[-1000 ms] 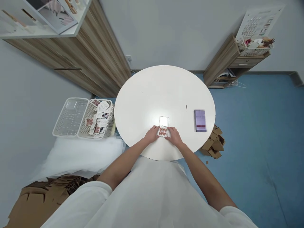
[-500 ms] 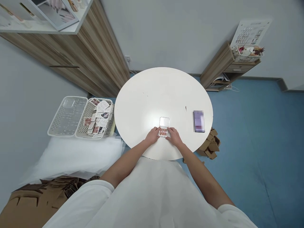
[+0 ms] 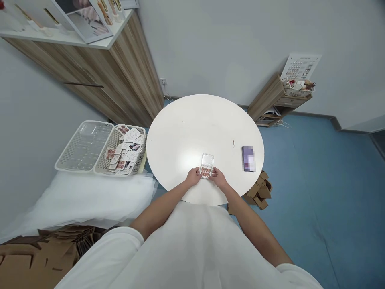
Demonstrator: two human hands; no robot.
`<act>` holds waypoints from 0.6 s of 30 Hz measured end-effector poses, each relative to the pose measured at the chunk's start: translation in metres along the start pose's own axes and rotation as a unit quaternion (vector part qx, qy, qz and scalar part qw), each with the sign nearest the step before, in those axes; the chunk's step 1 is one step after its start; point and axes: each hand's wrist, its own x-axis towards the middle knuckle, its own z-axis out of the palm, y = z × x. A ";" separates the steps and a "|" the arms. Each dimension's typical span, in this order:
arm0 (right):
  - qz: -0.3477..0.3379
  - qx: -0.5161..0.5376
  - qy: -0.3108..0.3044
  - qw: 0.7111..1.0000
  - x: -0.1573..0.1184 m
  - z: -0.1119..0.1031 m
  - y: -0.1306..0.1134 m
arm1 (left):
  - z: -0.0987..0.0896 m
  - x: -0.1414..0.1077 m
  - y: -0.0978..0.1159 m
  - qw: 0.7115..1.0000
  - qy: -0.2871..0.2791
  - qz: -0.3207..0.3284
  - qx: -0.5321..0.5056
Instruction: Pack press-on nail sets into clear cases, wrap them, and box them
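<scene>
The left hand (image 3: 193,176) and right hand (image 3: 219,178) grip opposite side edges of an open clear case (image 3: 206,173), fingers narrowly parted, at the near middle of the white counter (image 3: 204,120). Fingertips under the case are hidden, and whether it rests on the counter or is slightly raised cannot be told. Its reddish pieces (image 3: 205,170) are too small to detail, and pixel blocks obscure the purple box (image 3: 248,158) at right.

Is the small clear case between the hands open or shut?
Open: its lid is folded back, and the reddish pieces inside show uncovered.
</scene>
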 end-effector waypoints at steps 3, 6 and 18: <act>0.009 0.057 -0.019 0.998 -0.007 -0.001 -0.010 | -0.004 -0.004 0.001 0.996 0.019 -0.017 -0.088; 0.008 0.095 -0.017 0.995 -0.013 -0.002 -0.021 | -0.012 -0.009 0.005 0.981 0.036 -0.047 -0.185; -0.030 0.238 0.018 0.971 -0.026 -0.005 -0.043 | -0.044 -0.027 0.027 0.920 -0.019 -0.046 -0.389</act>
